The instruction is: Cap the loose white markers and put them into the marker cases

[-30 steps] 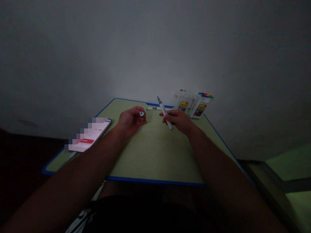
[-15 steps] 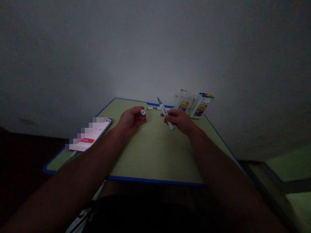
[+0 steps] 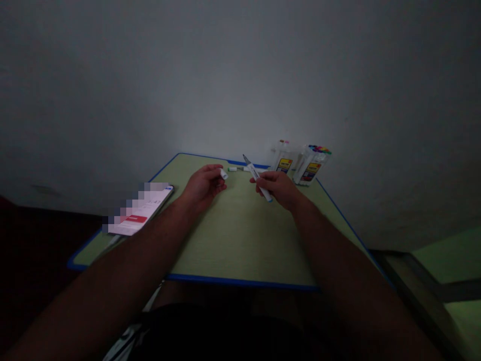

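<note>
A white marker [image 3: 264,191] is gripped in my right hand [image 3: 280,187], its uncapped dark tip slanting up and to the left. My left hand [image 3: 205,185] pinches a small white marker cap [image 3: 224,174] with its open end facing right. Both hands are above the table, with a gap between the cap and the marker. Behind them lies another white marker with a green end [image 3: 235,169], its right part close behind the held marker.
Two clear cases of markers, a left one [image 3: 284,161] and a fuller right one [image 3: 311,168], stand at the table's back right. A lit phone [image 3: 145,210] rests at the left edge of the green table [image 3: 240,245]. A wall [image 3: 225,90] rises behind.
The cap in my left hand has turned slightly, showing more of its side. My right hand and the marker have barely shifted.
</note>
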Available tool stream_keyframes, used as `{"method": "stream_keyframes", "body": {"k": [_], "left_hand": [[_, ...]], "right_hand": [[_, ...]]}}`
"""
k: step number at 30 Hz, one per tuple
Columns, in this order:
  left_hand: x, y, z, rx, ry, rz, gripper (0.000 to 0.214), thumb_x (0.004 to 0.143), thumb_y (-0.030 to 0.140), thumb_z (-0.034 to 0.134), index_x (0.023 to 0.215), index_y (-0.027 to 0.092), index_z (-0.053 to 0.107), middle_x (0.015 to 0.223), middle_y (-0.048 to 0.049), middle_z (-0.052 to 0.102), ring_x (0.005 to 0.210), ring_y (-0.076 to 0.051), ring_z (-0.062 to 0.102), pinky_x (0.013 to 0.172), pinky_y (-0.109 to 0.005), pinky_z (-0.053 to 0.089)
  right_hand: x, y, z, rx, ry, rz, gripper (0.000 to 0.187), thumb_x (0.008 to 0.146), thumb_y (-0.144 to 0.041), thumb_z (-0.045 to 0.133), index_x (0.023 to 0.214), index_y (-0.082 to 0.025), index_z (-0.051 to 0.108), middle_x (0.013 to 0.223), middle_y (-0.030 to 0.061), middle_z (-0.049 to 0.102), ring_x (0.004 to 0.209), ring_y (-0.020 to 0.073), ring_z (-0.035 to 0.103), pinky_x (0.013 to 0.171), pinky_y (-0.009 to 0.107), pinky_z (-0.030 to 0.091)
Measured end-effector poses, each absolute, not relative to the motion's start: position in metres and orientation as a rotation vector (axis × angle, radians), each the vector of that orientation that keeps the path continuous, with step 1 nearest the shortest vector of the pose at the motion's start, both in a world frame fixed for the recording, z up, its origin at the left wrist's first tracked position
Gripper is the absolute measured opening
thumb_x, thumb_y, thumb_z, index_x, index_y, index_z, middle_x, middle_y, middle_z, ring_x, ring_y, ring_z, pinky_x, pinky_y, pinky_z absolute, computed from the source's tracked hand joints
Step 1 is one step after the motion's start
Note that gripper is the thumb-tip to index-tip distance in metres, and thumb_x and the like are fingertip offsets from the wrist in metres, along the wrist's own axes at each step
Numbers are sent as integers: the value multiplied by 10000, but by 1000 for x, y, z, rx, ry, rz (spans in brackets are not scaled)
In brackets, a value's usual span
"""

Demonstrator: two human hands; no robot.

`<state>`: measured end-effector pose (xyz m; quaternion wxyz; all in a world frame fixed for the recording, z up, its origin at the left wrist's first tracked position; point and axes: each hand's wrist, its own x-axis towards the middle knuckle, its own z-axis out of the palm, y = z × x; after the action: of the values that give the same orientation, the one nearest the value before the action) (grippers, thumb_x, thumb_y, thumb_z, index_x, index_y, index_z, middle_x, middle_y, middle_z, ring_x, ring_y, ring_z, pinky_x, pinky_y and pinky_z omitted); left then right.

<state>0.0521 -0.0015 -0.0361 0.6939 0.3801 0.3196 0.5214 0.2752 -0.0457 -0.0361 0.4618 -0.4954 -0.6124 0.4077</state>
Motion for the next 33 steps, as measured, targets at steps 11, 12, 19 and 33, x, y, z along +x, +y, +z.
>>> {"method": "stream_keyframes", "body": {"k": [11, 12, 19, 33], "left_hand": [[53, 0, -38, 914, 811, 1261, 240, 709, 69, 651, 938, 137, 672, 806, -28, 680, 585, -82, 567, 558, -213, 490], [53, -1, -38, 923, 820, 1266, 242, 704, 68, 654, 935, 138, 672, 825, -30, 687, 594, -81, 567, 561, -212, 488], [53, 0, -42, 974, 828, 1296, 279, 679, 74, 654, 939, 174, 657, 912, -23, 703, 680, -103, 588, 603, -227, 487], [53, 1, -42, 973, 805, 1306, 254, 693, 67, 638, 920, 180, 652, 937, -35, 715, 741, -117, 617, 636, -232, 488]], "right_hand": [[274, -45, -36, -1273, -1537, 942, 279, 686, -428, 754, 752, -161, 709, 644, 18, 647, 538, 101, 522, 520, 248, 384], [274, -45, -37, -1280, -1546, 934, 262, 679, -410, 756, 743, -161, 703, 640, 14, 645, 540, 99, 523, 528, 248, 387], [277, -43, -39, -1343, -1592, 863, 231, 641, -344, 768, 749, -162, 677, 611, -18, 611, 538, 90, 505, 536, 240, 380], [278, -42, -42, -1400, -1672, 785, 239, 657, -350, 762, 776, -162, 674, 596, -16, 606, 498, 90, 506, 475, 226, 389]]}}
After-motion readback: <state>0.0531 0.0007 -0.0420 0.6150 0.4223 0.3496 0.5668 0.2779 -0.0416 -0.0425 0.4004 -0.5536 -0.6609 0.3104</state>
